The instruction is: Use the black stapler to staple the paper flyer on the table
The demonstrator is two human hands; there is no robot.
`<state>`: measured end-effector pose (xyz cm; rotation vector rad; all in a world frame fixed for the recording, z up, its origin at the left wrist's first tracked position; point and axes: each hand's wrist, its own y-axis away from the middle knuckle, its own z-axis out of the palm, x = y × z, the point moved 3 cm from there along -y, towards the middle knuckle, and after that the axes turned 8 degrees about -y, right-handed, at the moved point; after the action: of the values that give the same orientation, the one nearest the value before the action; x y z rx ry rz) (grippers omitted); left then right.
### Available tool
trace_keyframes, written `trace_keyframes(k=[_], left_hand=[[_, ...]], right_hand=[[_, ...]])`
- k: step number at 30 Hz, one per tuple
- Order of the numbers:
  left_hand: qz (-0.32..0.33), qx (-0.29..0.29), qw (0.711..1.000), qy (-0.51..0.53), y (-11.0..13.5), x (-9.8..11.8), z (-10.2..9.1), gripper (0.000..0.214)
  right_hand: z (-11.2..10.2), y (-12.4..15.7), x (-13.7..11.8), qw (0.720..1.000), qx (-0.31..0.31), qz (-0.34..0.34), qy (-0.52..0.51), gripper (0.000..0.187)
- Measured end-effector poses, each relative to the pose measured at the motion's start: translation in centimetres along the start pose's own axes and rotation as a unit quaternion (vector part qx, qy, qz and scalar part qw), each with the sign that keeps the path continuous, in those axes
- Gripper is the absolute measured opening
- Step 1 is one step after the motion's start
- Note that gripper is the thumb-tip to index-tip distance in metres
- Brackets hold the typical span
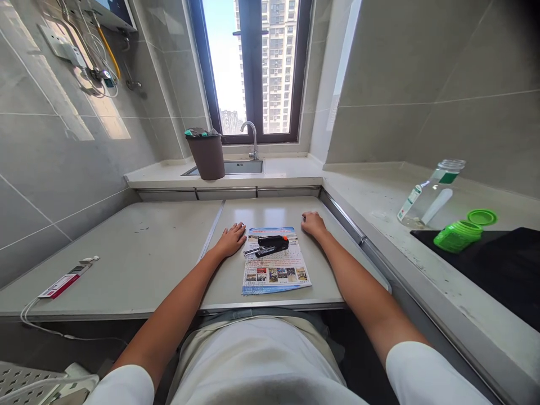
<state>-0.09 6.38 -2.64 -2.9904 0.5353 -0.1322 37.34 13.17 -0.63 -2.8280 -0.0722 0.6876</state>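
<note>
A stack of printed leaflets (276,270) lies on the grey table (169,259) in front of me. On its upper part rests a black stapler (271,245) with an orange tab. My left hand (231,239) lies flat on the table just left of the leaflets, fingers stretched out, holding nothing. My right hand (313,224) rests on the table at the leaflets' upper right corner, fingers curled under loosely, with nothing seen in it.
A red and white box (63,281) with a white cable lies at the table's left. On the right counter (379,197) stand a clear bottle (430,194), a green collapsible cup (458,235) and its lid (481,216) by a black mat (498,264). A brown bin (206,153) and a sink (242,166) sit below the window.
</note>
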Motion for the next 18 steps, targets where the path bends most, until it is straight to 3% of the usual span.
trace_keyframes(k=[5,13,18], left_hand=[[-0.001,-0.004,1.000,-0.006,0.2,0.2,-0.3,0.057],[0.005,0.105,0.994,0.018,0.1,-0.2,-1.0,0.043],[-0.005,0.122,0.991,0.051,0.0,-0.9,-1.1,0.031]], right_hand=[[0.1,0.2,-0.8,1.000,-0.003,-0.013,-0.005,0.046],[-0.6,0.6,-1.7,0.999,0.010,-0.036,-0.015,0.042],[-1.2,0.9,-2.9,0.995,0.040,-0.086,-0.037,0.032]])
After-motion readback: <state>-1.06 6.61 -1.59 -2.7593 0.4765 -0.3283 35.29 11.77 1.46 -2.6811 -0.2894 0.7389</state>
